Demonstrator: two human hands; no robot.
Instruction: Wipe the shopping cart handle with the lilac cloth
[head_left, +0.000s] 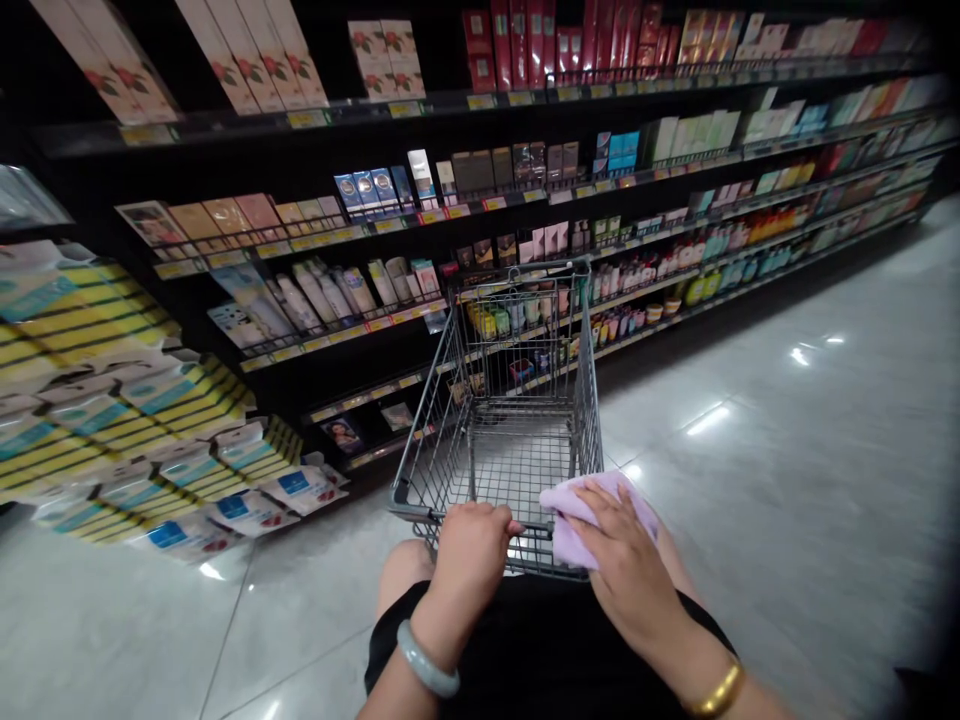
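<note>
A grey wire shopping cart (592, 400) stands right in front of my body, and its basket floor shows bare wire mesh. My left hand (476, 545) is closed around the cart's handle bar (534, 530), left of its middle. At the right end of the handle, my right hand (611, 530) presses a folded lilac cloth (566, 545) against the bar. The fingers of that hand lie over the cloth, and the thumb side is partly hidden. The cloth covers the handle's right corner.
Long shelves (345, 330) of boxed and bottled goods run along the far side, receding to the right. Stacked yellow-and-white packages (150, 400) stand at the left, close to the cart. Shiny grey floor tiles (787, 480) stretch out on the right.
</note>
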